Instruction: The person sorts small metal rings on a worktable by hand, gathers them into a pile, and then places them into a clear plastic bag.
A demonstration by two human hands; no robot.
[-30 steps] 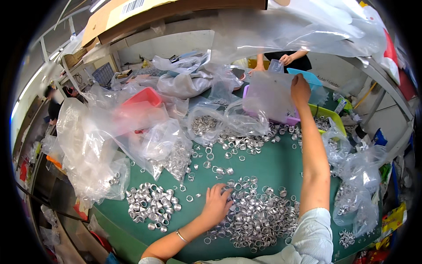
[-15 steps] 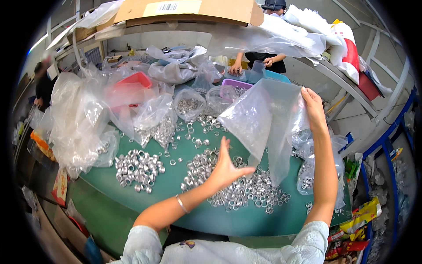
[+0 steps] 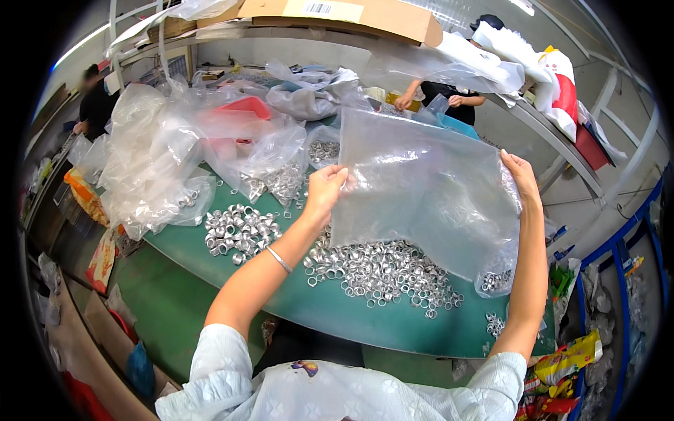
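A clear plastic bag (image 3: pixel 421 186) is stretched flat between my two hands, above the green table (image 3: pixel 309 319). My left hand (image 3: pixel 328 189) pinches its left edge, and my right hand (image 3: pixel 521 174) grips its upper right edge. The bag looks empty. Under its lower edge spreads a large pile of silver metal rings (image 3: pixel 393 270), partly hidden behind the plastic. A smaller pile of thicker silver rings (image 3: pixel 239 230) lies left of my left forearm.
Crumpled clear bags (image 3: pixel 140 161) and a red bin (image 3: pixel 246 109) crowd the table's left side. A bag of rings (image 3: pixel 284 184) sits behind the smaller pile. Above runs a shelf with a cardboard box (image 3: pixel 337 21). Across the table, a person's hands (image 3: pixel 404 102) work near a blue bin (image 3: pixel 456 126).
My left hand, open before, has moved up and taken hold of the bag's left edge. The bag, folded and hanging from my right hand, is now spread wide. The view has shifted a little.
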